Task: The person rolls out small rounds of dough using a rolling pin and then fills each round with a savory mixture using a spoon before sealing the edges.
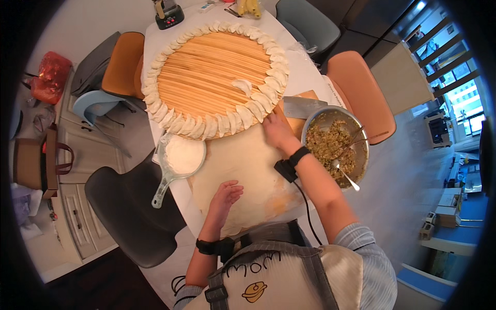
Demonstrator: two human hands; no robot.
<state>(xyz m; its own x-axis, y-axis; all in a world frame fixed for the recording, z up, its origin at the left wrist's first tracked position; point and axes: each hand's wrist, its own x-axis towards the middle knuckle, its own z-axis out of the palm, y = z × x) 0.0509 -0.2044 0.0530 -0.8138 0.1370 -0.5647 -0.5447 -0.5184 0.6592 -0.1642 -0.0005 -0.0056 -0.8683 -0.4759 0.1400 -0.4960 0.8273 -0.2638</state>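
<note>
My left hand [226, 199] hovers over a flour-dusted board [236, 166], palm inward, fingers loosely spread and holding nothing. Reaching forward, my right hand [277, 131] is at the near right edge of a round slatted wooden tray [209, 69]. Its fingers are beside a brown wooden piece [286, 118], partly hidden; whether they grip it cannot be told. Raw dumplings [228, 123] ring the tray's rim, and a single dumpling [243, 86] lies inside the ring. Right of that hand stands a metal bowl [366, 164] of chopped filling [329, 141], with chopsticks [368, 138] and a spoon [348, 177] in it.
A handled container of white flour [184, 155] sits left of the board. Behind the bowl lies a cleaver blade [304, 107]. A blender-like appliance [168, 15] and bagged bananas [249, 7] occupy the far end. Chairs flank the table, including a black one [131, 209] and a pink one [360, 97].
</note>
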